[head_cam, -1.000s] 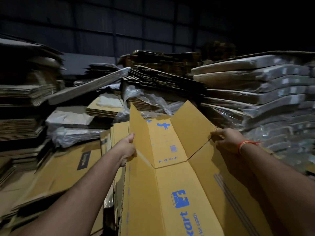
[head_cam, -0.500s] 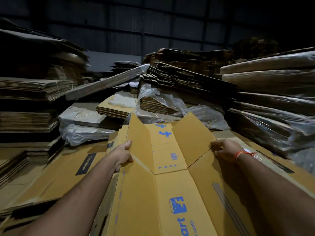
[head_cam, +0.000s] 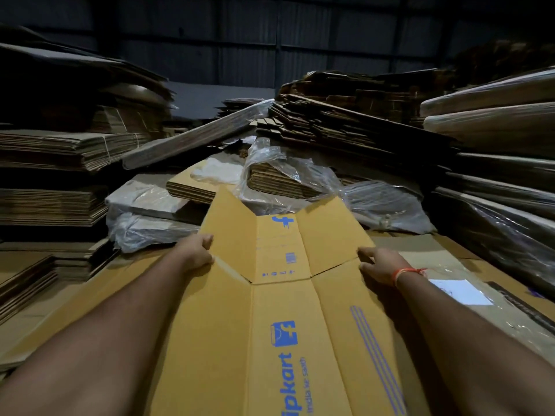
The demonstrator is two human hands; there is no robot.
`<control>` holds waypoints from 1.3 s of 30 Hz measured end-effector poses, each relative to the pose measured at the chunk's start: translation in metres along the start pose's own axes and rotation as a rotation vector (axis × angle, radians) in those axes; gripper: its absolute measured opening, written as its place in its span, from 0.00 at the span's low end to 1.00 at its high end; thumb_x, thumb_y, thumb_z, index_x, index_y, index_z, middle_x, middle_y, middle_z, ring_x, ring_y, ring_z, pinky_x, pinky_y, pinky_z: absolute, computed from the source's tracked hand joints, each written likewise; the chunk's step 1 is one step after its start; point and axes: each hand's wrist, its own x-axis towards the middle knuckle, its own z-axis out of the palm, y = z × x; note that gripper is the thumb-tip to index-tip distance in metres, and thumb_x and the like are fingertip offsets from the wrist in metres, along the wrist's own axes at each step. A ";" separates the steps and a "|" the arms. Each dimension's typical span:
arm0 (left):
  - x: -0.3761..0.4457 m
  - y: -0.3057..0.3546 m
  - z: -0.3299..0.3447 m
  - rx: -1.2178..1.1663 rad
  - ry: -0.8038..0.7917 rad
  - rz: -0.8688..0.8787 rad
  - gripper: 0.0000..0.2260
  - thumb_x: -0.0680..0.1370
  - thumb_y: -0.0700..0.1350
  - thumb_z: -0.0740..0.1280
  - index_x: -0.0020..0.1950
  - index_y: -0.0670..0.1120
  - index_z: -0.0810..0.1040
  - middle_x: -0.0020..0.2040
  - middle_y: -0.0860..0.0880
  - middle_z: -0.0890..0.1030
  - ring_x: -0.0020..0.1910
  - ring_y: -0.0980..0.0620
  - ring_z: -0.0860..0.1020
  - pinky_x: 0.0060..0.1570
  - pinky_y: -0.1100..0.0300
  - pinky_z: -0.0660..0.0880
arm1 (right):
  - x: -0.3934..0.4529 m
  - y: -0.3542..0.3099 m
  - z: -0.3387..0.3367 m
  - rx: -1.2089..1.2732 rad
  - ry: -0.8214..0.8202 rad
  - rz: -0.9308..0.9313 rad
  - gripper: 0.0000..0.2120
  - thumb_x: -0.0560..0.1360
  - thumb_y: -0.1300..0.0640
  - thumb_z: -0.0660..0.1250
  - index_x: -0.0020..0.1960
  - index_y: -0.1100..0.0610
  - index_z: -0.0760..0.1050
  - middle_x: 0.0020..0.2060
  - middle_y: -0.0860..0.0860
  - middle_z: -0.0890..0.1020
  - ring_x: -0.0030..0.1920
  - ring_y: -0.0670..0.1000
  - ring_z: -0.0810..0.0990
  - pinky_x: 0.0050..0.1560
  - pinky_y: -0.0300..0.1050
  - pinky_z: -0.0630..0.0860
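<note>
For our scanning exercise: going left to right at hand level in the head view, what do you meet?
Flat cardboard stack, left hand, yellow carton, right hand, white sheet.

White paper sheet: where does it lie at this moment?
In the head view the white paper sheet lies right of centre, flat on wrapped brown cardboard, just beyond the right hand that grips the edge of the yellow carton.
</note>
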 end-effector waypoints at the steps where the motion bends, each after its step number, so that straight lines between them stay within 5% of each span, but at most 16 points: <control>1: 0.002 -0.007 0.002 0.128 0.022 -0.020 0.28 0.78 0.46 0.72 0.77 0.53 0.68 0.73 0.46 0.73 0.68 0.43 0.73 0.65 0.50 0.73 | 0.003 0.005 0.009 -0.005 -0.022 0.004 0.25 0.79 0.46 0.65 0.75 0.47 0.68 0.67 0.58 0.77 0.65 0.59 0.76 0.64 0.50 0.74; 7: 0.024 -0.053 0.035 0.306 -0.071 -0.157 0.39 0.78 0.65 0.66 0.83 0.58 0.51 0.79 0.39 0.61 0.75 0.37 0.65 0.67 0.46 0.69 | 0.009 0.027 0.073 0.053 -0.113 0.110 0.33 0.79 0.32 0.53 0.81 0.40 0.51 0.76 0.59 0.61 0.74 0.63 0.65 0.72 0.60 0.66; 11: 0.033 -0.079 0.071 0.292 -0.130 -0.221 0.41 0.76 0.71 0.62 0.83 0.59 0.50 0.80 0.39 0.59 0.76 0.36 0.63 0.71 0.44 0.67 | 0.004 0.025 0.085 -0.011 -0.043 0.117 0.32 0.79 0.31 0.47 0.81 0.37 0.48 0.76 0.57 0.61 0.74 0.61 0.65 0.68 0.61 0.67; 26: 0.028 -0.084 0.093 0.318 -0.067 -0.183 0.35 0.79 0.72 0.52 0.82 0.59 0.50 0.80 0.33 0.53 0.78 0.31 0.55 0.73 0.35 0.62 | -0.002 0.020 0.082 -0.035 -0.041 0.108 0.32 0.80 0.31 0.45 0.81 0.39 0.47 0.78 0.60 0.57 0.77 0.62 0.59 0.72 0.60 0.64; 29: 0.014 -0.069 0.095 0.351 0.066 -0.074 0.27 0.82 0.65 0.55 0.77 0.52 0.63 0.80 0.37 0.55 0.77 0.35 0.57 0.70 0.33 0.64 | -0.008 0.016 0.078 -0.054 0.095 0.066 0.31 0.80 0.33 0.49 0.81 0.42 0.53 0.79 0.60 0.54 0.79 0.62 0.52 0.74 0.61 0.62; 32: -0.005 -0.038 0.105 0.269 0.165 0.135 0.25 0.84 0.58 0.58 0.78 0.49 0.65 0.81 0.40 0.57 0.77 0.39 0.61 0.69 0.41 0.67 | -0.021 0.003 0.075 0.076 0.234 0.040 0.30 0.82 0.37 0.53 0.80 0.47 0.58 0.80 0.60 0.54 0.79 0.61 0.51 0.75 0.60 0.58; 35: -0.026 0.001 0.118 0.084 0.150 0.251 0.25 0.84 0.55 0.61 0.80 0.48 0.67 0.81 0.41 0.59 0.77 0.42 0.64 0.71 0.51 0.66 | -0.041 -0.008 0.073 0.279 0.244 0.021 0.29 0.82 0.40 0.56 0.79 0.52 0.62 0.79 0.60 0.57 0.79 0.59 0.55 0.76 0.58 0.59; 39: -0.064 0.047 0.143 -0.122 0.054 0.418 0.24 0.84 0.53 0.63 0.79 0.49 0.69 0.81 0.41 0.60 0.82 0.49 0.55 0.73 0.57 0.59 | -0.089 -0.012 0.072 0.355 0.192 -0.041 0.26 0.83 0.44 0.59 0.76 0.55 0.68 0.76 0.60 0.65 0.77 0.56 0.61 0.75 0.50 0.60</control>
